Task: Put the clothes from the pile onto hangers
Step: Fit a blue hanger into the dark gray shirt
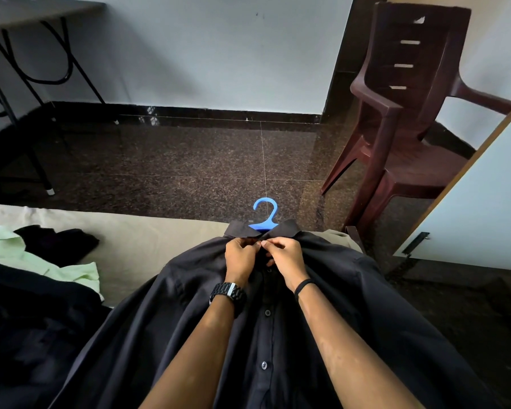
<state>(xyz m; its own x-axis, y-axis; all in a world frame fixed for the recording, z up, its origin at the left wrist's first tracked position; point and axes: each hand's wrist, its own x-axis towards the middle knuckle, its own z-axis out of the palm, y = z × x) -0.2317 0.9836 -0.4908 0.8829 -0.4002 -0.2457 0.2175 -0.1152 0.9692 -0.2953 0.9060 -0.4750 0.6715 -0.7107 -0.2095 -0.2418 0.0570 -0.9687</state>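
Furniture first, far left: folding table [27, 13] with black metal legs against the pale wall, standing on dark speckled floor [189, 160]. Below it, beige bed sheet [148, 240] carrying the pile: light green garment [9, 249] and a crumpled black garment [59, 240] lying partly on it, with more dark cloth [27, 335] spreading toward the near left edge. Centre: black shirt [351, 290] laid front-up on the bed, button placket running toward the camera, several buttons visible below the hands. Blue hanger [265, 215] sits inside the shirt, only its hook and neck showing above the collar, beyond the fingertips. Left hand [241, 259], dark watch on the wrist, pinches the shirt's placket edge just under the collar; right hand [286, 255], black band on the wrist, pinches the opposite edge, fingertips of both hands meeting at the top button. Right: brown plastic chair [401, 119] on the floor, then a white door panel [484, 208] at the frame edge.
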